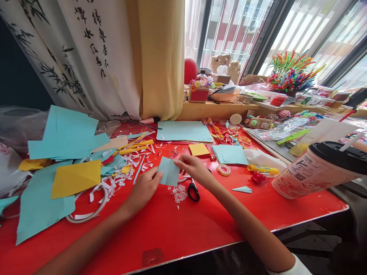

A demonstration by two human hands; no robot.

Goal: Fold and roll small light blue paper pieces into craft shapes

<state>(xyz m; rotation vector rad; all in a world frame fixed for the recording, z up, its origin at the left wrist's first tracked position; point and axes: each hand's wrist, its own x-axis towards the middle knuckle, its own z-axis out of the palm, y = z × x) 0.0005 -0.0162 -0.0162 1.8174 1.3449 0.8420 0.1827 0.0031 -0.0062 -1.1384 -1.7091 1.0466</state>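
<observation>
A small light-blue piece of paper is held up above the red table between my two hands. My left hand pinches its left edge with the thumb in front. At its upper right corner, the fingers of my right hand are closed on it. Black-handled scissors lie just below my right hand, partly covered by it. White paper shreds are piled beneath the paper. Behind it sits a stack of yellow square paper.
Blue sheets, a yellow sheet and white strips crowd the left. A blue stack, a yellow glue stick and a tilted drink cup stand or lie to the right. A large blue sheet lies at the back.
</observation>
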